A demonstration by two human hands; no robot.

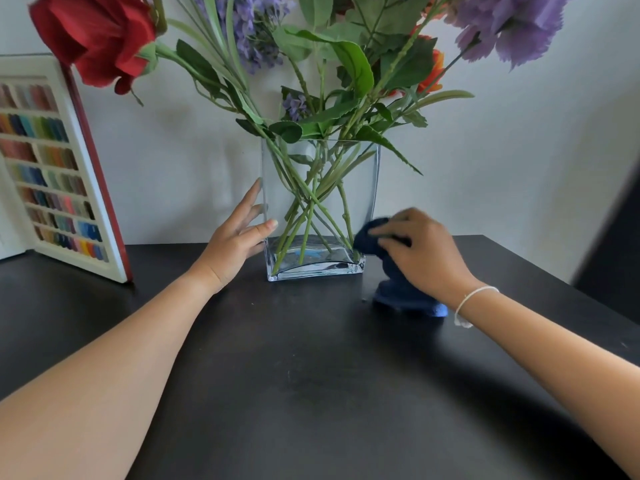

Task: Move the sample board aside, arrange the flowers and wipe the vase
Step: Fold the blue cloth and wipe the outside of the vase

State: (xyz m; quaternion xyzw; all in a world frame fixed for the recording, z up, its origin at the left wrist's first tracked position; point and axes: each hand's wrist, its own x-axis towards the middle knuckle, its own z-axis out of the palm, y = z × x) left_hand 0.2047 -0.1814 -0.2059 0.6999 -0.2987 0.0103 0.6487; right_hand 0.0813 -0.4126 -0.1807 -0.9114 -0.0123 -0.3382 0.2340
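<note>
A plain pale wall (502, 168) backs a black bench (311, 375) with a matt top.

One sample board (55, 168) stands at the far left of the bench, tilted back against the wall. It has a white face, a red edge, and rows of small coloured swatches; the individual swatches are too blurred to count.

One bunch of flowers (311, 64) stands in the vase, the green stems crossing inside the glass. Visible blooms: one red rose (93, 39) at upper left, purple clusters at top centre and upper right, and orange petals part-hidden behind leaves at right.

One clear glass vase (317, 209), rectangular with slightly curved sides and a thick base, stands upright at the middle rear of the bench, well apart from the sample board.

One dark blue cloth (398, 271) lies bunched at the vase's lower right corner, its upper end against the glass and its lower end resting on the bench.

The left hand (242, 230) is spread with fingers straight, fingertips against the vase's left side wall. The right hand (422, 251) has fingers curled over the cloth, gripping it against the vase's right side near the base. One thin white bracelet (471, 303) circles the right wrist.
</note>
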